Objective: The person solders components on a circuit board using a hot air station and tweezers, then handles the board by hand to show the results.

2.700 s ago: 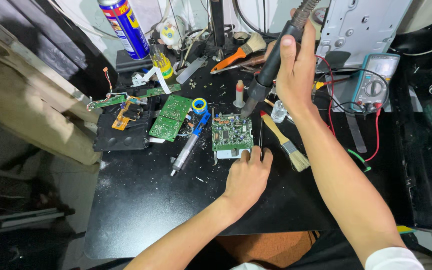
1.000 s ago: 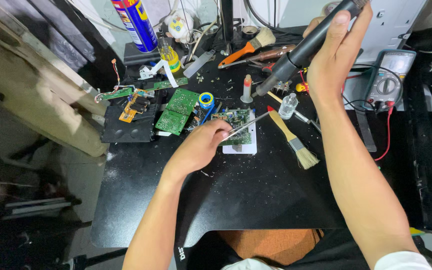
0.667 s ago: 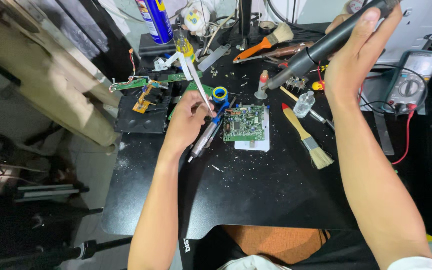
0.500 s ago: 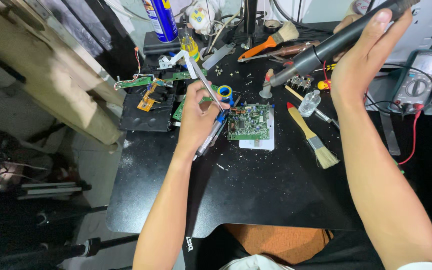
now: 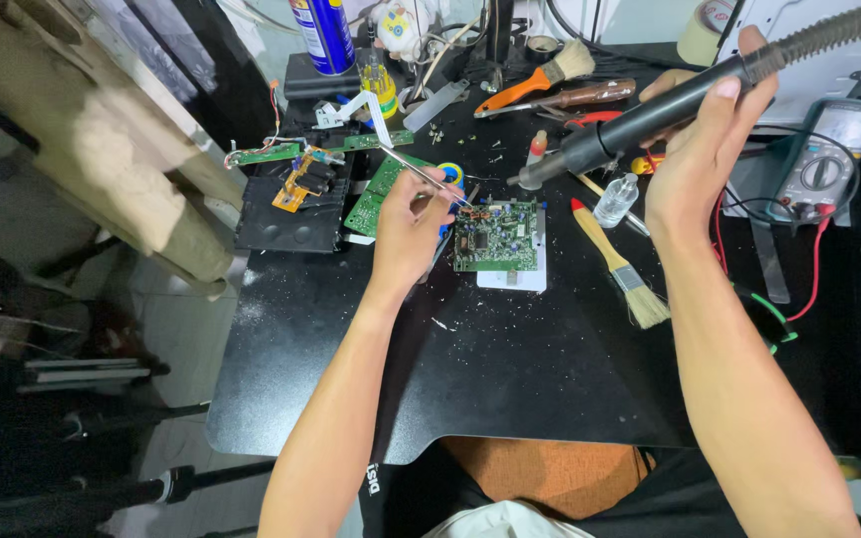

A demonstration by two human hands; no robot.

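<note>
since a moment ago the left hand (image 5: 406, 234) has left the black tabletop (image 5: 510, 379), picked up the thin metal tweezers (image 5: 429, 179) and brought their tips to the upper left corner of the small green circuit board (image 5: 495, 237), which lies on a white card just to the right of that grip; earlier the same hand lay flat beside the board with nothing in it. the left grip is now narrow, thumb and fingers pinched on the tweezers, whose rear end sticks up and away toward the far left. the right hand (image 5: 700, 159) has stayed raised above the far right of the board, its grip wrapped around the black hot-air wand with ribbed hose (image 5: 650, 110), the nozzle pointing down-left toward the board but still well apart from it. judged from this, the work has passed from steadying to handling a part on the board. a wooden brush with red tip (image 5: 615, 261) lies just below the right grip, a grey multimeter (image 5: 824, 164) to its right.
</note>
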